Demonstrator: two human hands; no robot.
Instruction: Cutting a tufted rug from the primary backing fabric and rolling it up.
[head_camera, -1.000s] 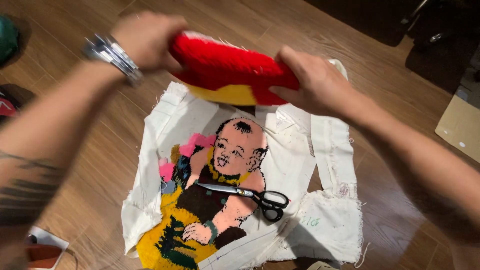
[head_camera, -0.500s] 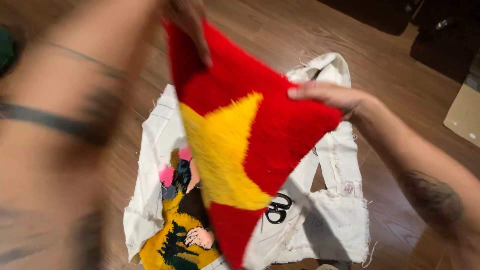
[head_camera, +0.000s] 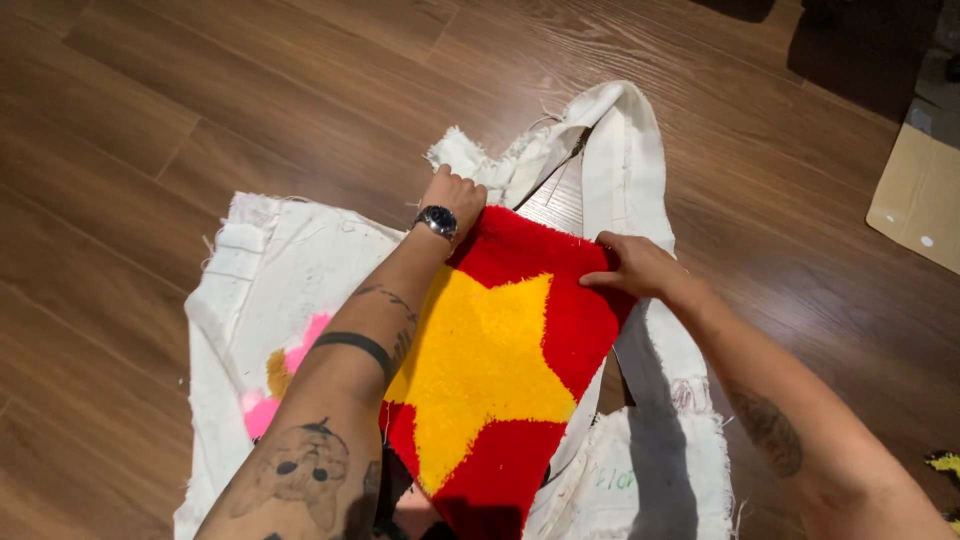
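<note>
We look down at a red tufted rug (head_camera: 545, 300) with a yellow star (head_camera: 480, 370), spread over a white backing cloth (head_camera: 270, 280) on the brown wooden floor (head_camera: 200, 100). Our left hand (head_camera: 455, 200), with a wristwatch (head_camera: 437, 220) just behind it, grips the rug's far left corner. Our right hand (head_camera: 635, 268) pinches the far right edge. Pink and yellow tufts (head_camera: 285, 375) show on the cloth beside our left forearm. A piece of cardboard (head_camera: 915, 200) lies at the floor's right edge.
</note>
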